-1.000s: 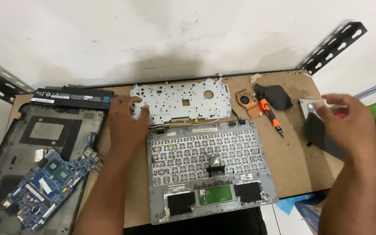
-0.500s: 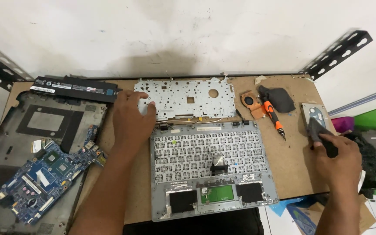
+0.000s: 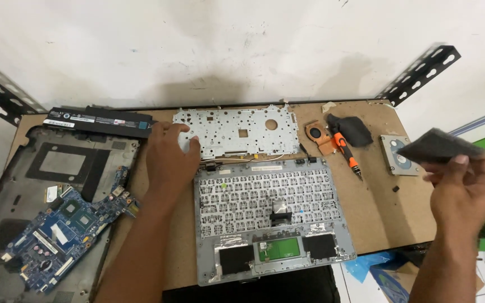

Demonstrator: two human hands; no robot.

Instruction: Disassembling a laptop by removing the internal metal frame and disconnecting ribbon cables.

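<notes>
My left hand rests flat on the left end of a perforated silver metal keyboard plate, at the back of the brown board table. In front of the plate lies a grey laptop palmrest, underside up, showing the keyboard back and a green touchpad board. My right hand is raised off the table's right edge, pinching a dark grey flat piece between the fingertips.
A black laptop base with a blue motherboard lies at the left, and a long black battery behind it. At the right back are a copper heatsink fan, an orange screwdriver, a black pouch and a hard drive.
My right hand has lifted from low beside the hard drive and now holds the dark flat piece up in the air. The left hand has stayed on the metal plate.
</notes>
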